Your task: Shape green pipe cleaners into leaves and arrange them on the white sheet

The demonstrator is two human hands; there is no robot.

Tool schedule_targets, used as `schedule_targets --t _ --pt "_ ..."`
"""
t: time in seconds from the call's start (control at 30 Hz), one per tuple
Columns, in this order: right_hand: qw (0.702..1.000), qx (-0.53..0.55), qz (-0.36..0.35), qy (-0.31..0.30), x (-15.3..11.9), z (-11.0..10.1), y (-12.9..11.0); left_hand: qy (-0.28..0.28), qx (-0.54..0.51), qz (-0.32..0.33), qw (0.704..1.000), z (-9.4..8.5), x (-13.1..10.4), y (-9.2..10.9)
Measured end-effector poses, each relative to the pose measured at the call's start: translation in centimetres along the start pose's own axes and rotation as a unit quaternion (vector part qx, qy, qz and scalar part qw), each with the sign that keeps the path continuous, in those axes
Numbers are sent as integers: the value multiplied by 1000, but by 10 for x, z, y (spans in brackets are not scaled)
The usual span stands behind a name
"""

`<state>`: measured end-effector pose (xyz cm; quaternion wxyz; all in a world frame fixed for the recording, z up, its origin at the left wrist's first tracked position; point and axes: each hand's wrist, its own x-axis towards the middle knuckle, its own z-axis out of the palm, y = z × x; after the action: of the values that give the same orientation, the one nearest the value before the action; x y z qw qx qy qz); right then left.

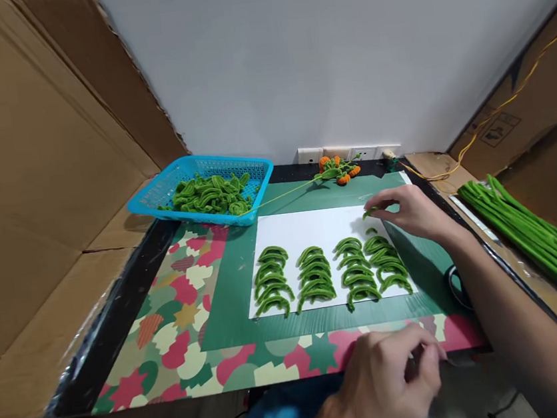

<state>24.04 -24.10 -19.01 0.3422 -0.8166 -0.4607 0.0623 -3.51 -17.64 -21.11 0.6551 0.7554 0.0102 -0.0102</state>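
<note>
Near the top right corner of a white sheet of paper (pixel 305 227), my right hand (pixel 399 210) pinches a short green pipe cleaner piece (pixel 366 214) between thumb and fingertips. A small green piece (pixel 371 230) lies on the paper just below it. Curved green pipe cleaner pieces (pixel 315 275) lie on the sheet in several columns, arched side up. My left hand (pixel 390 374) is closed over the table's front edge, thumb against the fingers; whether anything is between them is hidden.
A blue plastic basket (pixel 193 213) of bent green pieces stands back left. Behind the paper lies an orange-flowered stem (pixel 329 173). Long green pipe cleaners (pixel 537 233) lie at the right. Cardboard walls (pixel 26 164) flank the green mat (pixel 232 295). A dark ring-shaped object (pixel 455 286) sits by my right forearm.
</note>
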Motion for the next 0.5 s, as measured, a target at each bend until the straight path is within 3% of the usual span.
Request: schedule_targets --t 0.13,0.3,0.5 --pt "999 14 3 -37 0 4 6 -70 -83 -54 993 12 1 -11" --pt "995 40 7 -95 -6 0 3 -83 -48 -64 993 17 -5 -28" --pt "994 39 13 -105 -9 -7 -2 -100 -47 -31 993 21 -9 -36"
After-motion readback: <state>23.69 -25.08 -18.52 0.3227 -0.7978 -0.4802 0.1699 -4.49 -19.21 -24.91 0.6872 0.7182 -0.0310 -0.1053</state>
